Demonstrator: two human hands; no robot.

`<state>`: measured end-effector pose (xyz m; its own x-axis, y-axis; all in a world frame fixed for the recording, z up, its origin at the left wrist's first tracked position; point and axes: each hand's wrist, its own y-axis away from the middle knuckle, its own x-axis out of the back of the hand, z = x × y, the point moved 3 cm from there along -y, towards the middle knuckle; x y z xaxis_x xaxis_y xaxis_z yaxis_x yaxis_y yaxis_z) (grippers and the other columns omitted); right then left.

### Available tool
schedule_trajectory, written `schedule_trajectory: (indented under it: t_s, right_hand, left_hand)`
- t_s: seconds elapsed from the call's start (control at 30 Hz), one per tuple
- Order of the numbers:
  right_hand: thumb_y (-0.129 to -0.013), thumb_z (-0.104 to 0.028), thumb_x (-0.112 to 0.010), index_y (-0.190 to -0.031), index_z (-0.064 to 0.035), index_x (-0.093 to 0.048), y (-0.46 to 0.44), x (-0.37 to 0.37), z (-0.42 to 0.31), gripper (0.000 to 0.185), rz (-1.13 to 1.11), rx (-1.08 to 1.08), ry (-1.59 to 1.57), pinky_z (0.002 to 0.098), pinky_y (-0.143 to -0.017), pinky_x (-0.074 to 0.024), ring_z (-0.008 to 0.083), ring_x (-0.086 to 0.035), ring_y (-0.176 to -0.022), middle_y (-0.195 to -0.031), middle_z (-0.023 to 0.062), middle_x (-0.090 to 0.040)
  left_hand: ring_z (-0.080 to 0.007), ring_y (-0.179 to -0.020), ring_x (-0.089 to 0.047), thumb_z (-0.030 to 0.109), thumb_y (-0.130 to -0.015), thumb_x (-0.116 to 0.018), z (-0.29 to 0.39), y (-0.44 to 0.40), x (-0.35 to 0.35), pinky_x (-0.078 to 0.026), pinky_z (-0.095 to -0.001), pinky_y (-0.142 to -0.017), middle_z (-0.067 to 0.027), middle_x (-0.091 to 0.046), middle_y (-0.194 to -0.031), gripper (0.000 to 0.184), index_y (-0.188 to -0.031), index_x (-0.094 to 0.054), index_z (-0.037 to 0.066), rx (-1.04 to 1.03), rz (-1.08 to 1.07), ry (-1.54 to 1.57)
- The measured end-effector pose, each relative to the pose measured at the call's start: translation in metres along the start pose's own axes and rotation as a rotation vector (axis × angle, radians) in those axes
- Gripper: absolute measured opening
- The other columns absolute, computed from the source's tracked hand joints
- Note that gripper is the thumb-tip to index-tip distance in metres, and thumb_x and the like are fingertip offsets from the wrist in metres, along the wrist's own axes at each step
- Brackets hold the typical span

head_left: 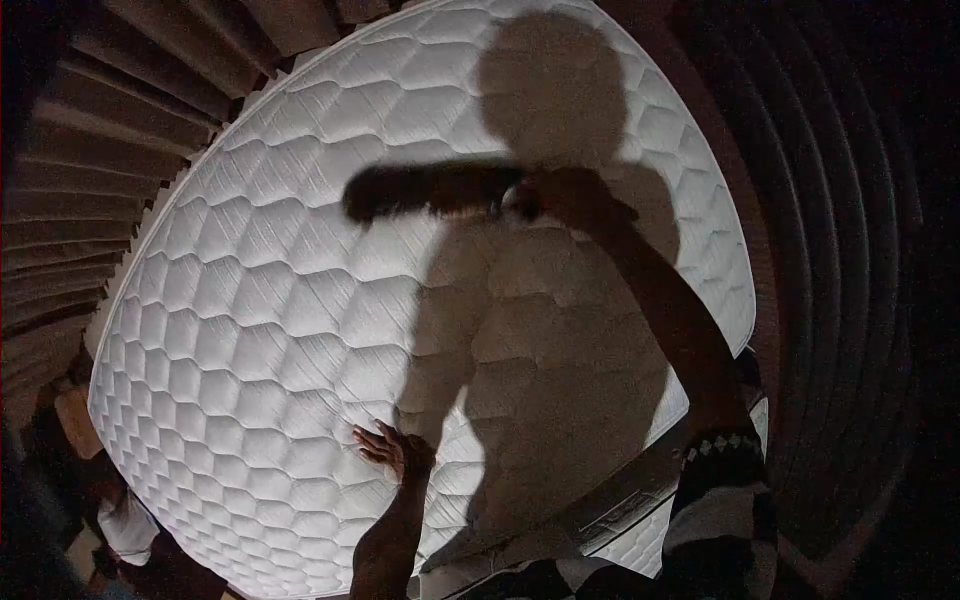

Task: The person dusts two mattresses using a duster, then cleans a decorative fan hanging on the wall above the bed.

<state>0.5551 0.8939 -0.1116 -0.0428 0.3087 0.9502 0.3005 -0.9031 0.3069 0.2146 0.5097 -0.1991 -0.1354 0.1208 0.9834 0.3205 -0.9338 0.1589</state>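
Note:
A large white quilted mattress (255, 290) fills the middle of the view, much of its right half under the shadow of a person. My right hand (580, 197) is closed around the end of a long dark brush (430, 190) with a fuzzy bristled edge. The brush lies level over the upper part of the mattress; whether its bristles touch the fabric I cannot tell. Something round and shiny shows by my grip. Lower down, my left hand (393, 450) rests on the quilted surface with its fingers spread, holding nothing.
Folded curtains (120, 150) hang along the left, and more dark curtains (830, 230) along the right. A dark bed-frame edge (630, 495) runs below the mattress at lower right. White cloth (127, 530) and a brown box-like thing (77, 422) are at lower left.

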Motion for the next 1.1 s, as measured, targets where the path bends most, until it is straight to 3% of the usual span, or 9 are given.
schedule_trajectory:
  t_s: [0.17,0.47,0.53,0.6,0.73,0.77,0.87,1.0,1.1]
  right_hand:
    - [-0.086,-0.028,-0.046,-0.099,-0.0097,-0.055,0.017,-0.044,0.169,0.025,0.388,-0.510,-0.482,0.0407,-0.074,-0.0451,0.0258,-0.058,-0.079,-0.087,0.0146,-0.059]
    - [-0.086,-0.036,-0.043,-0.100,-0.0111,-0.057,0.121,0.017,-0.019,0.032,-0.002,-0.328,-0.228,0.0437,-0.080,-0.0430,0.0258,-0.057,-0.090,-0.097,0.0164,-0.059]
    - [-0.082,-0.038,-0.051,-0.087,-0.0086,-0.061,0.131,-0.002,0.073,0.031,0.114,-0.781,-0.228,0.0369,-0.062,-0.0489,0.0234,-0.061,-0.066,-0.077,0.0119,-0.063]
    - [-0.082,-0.021,-0.054,-0.070,-0.0038,-0.058,0.181,-0.142,0.237,0.021,0.614,-0.366,-0.807,0.0251,-0.039,-0.0414,0.0110,-0.052,-0.044,-0.058,0.0052,-0.057]
    - [-0.086,-0.032,-0.041,-0.094,-0.0034,-0.059,0.216,-0.096,0.055,0.034,0.014,-0.474,0.058,0.0413,-0.081,-0.0418,0.0306,-0.056,-0.092,-0.098,0.0166,-0.060]
    - [-0.085,-0.035,-0.039,-0.100,-0.0082,-0.059,0.242,-0.093,-0.002,0.036,0.151,-0.455,-0.352,0.0420,-0.082,-0.0416,0.0345,-0.055,-0.092,-0.098,0.0142,-0.059]
    - [-0.081,-0.033,-0.047,-0.093,-0.0053,-0.057,0.305,-0.101,-0.050,0.032,-0.091,-0.452,-0.234,0.0405,-0.072,-0.0437,0.0313,-0.057,-0.082,-0.088,0.0138,-0.059]
    - [-0.076,-0.031,-0.057,-0.083,-0.0014,-0.055,0.403,-0.196,0.062,0.031,0.055,-1.124,-0.544,0.0384,-0.059,-0.0466,0.0272,-0.059,-0.069,-0.073,0.0133,-0.059]
    - [-0.073,-0.019,-0.054,-0.083,-0.0008,-0.058,0.429,-0.197,0.019,0.021,0.441,-0.672,0.223,0.0349,-0.051,-0.0414,0.0218,-0.052,-0.057,-0.058,0.0103,-0.049]
  left_hand:
    - [-0.0437,-0.128,0.007,0.019,-0.067,-0.052,0.003,0.001,0.006,0.005,-0.0585,-0.097,-0.0306,0.007,-0.136,0.086,-0.134,-0.001,0.004,0.035,-0.035,0.033]
    - [-0.0448,-0.128,0.006,0.019,-0.068,-0.053,0.003,0.000,-0.001,-0.001,-0.0593,-0.098,-0.0308,0.007,-0.136,0.090,-0.135,0.006,0.007,0.018,0.060,-0.024]
    - [-0.0448,-0.128,0.006,0.018,-0.069,-0.053,0.005,-0.002,0.001,-0.001,-0.0589,-0.098,-0.0311,0.007,-0.136,0.089,-0.135,0.006,0.007,0.040,0.054,-0.044]
    - [-0.0441,-0.128,0.005,0.017,-0.071,-0.052,0.015,-0.005,0.016,-0.002,-0.0585,-0.098,-0.0304,0.007,-0.137,0.087,-0.135,0.005,0.006,0.119,-0.058,0.001]
    - [-0.0428,-0.128,0.006,0.021,-0.075,-0.050,0.016,-0.003,0.018,-0.001,-0.0578,-0.099,-0.0287,0.010,-0.137,0.083,-0.136,0.004,0.004,0.052,0.041,-0.081]
    - [-0.0416,-0.129,0.006,0.029,-0.078,-0.048,0.016,-0.001,0.022,0.000,-0.0557,-0.100,-0.0282,0.009,-0.138,0.080,-0.136,0.001,0.004,0.060,0.015,-0.097]
    - [-0.0398,-0.129,0.005,0.036,-0.080,-0.045,0.017,0.001,0.025,-0.001,-0.0538,-0.101,-0.0275,0.008,-0.138,0.076,-0.137,-0.004,0.004,0.025,0.066,-0.163]
    - [-0.0374,-0.130,0.000,0.040,-0.083,-0.041,0.009,0.002,0.011,-0.004,-0.0520,-0.101,-0.0246,0.003,-0.140,0.071,-0.137,-0.009,0.008,0.071,0.025,-0.124]
    - [-0.0369,-0.130,-0.004,0.040,-0.083,-0.039,0.016,0.006,0.022,-0.006,-0.0535,-0.100,-0.0229,0.001,-0.140,0.069,-0.138,-0.009,0.011,0.024,0.167,-0.155]
